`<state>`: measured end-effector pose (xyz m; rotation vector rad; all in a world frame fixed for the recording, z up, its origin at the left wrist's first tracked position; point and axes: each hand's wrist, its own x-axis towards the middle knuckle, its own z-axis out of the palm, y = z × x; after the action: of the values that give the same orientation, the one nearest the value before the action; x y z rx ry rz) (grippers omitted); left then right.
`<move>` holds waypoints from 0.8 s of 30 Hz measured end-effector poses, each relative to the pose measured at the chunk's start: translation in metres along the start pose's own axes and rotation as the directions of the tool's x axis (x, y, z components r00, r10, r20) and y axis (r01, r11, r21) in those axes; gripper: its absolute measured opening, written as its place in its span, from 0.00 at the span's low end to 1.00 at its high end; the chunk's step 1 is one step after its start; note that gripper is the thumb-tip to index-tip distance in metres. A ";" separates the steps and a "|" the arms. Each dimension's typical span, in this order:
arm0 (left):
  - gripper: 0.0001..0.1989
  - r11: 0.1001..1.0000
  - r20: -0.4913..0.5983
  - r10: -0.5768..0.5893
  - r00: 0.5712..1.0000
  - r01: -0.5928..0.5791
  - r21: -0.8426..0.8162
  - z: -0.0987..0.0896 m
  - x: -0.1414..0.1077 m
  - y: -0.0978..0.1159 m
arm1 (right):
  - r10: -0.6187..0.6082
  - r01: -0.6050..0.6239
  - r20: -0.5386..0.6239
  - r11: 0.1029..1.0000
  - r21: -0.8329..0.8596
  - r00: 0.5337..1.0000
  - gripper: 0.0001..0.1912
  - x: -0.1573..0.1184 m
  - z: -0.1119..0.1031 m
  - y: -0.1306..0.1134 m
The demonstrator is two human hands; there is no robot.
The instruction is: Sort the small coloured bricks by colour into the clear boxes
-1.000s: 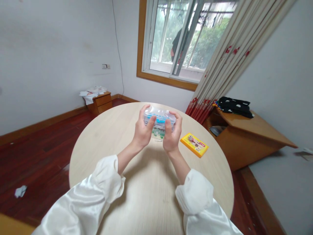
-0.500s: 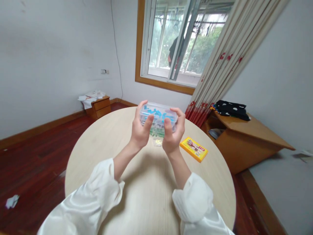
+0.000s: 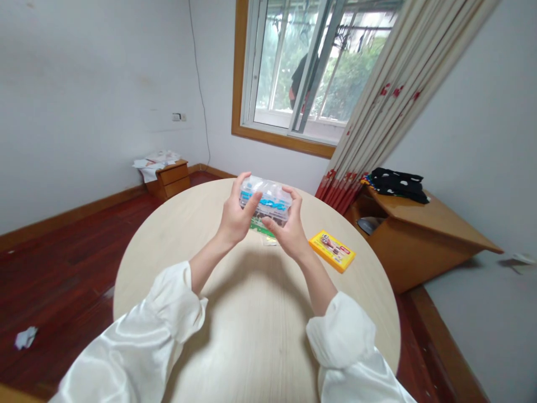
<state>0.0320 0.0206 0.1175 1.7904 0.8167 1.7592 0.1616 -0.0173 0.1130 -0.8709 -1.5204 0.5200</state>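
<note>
Between my two hands is a clear plastic box [image 3: 265,193], raised over the far part of the round table [image 3: 251,330]. Small bright blue pieces show through its wall, with darker contents below them. My left hand [image 3: 238,215] grips the left end, thumb across the near face. At the right end, my right hand [image 3: 289,226] has its fingers on the top edge and its thumb low on the front. A flat green thing [image 3: 263,228] and a small clear packet with yellowish marks [image 3: 269,241] lie just beyond and below the box, partly hidden.
A yellow box with a printed picture [image 3: 333,251] lies right of my right hand. Beyond the table stand a small drawer cabinet [image 3: 174,180] with papers on it and a tilted brown wooden desk [image 3: 428,235] with black cloth [image 3: 398,184]. Crumpled paper [image 3: 26,338] lies on the floor.
The box has tipped, so its blue contents now sit in a band along the middle. My right hand has shifted slightly left, and its thumb has slid lower on the box.
</note>
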 end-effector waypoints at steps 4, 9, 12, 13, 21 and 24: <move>0.30 0.997 0.041 -0.069 0.997 0.071 -0.026 0.002 -0.001 -0.004 | 0.068 -0.073 0.092 0.996 0.047 0.993 0.51 -0.008 -0.010 0.006; 0.29 0.994 0.076 -0.086 0.993 0.091 -0.063 0.010 -0.006 0.004 | -0.006 0.005 -0.077 1.000 -0.009 0.997 0.41 -0.018 -0.009 0.006; 0.30 0.992 0.055 -0.072 0.996 0.078 -0.101 0.015 -0.010 0.013 | -0.090 0.070 -0.216 0.993 -0.100 0.972 0.35 -0.022 -0.005 -0.002; 0.31 0.990 0.039 -0.076 0.996 0.080 -0.113 0.017 -0.012 0.016 | -0.108 0.083 -0.233 0.990 -0.114 0.967 0.34 -0.022 -0.004 -0.005; 0.31 0.988 0.008 -0.093 0.996 0.093 -0.123 0.018 -0.021 0.025 | -0.122 0.094 -0.304 0.990 -0.102 0.945 0.25 -0.023 0.003 -0.017; 0.31 0.992 0.016 -0.069 0.997 0.071 -0.108 0.017 -0.022 0.027 | -0.136 0.105 -0.329 0.988 -0.110 0.935 0.23 -0.024 0.003 -0.018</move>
<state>0.0516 -0.0127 0.1206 1.6801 0.7551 1.7128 0.1535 -0.0466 0.1105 -0.8802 -1.2802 0.1992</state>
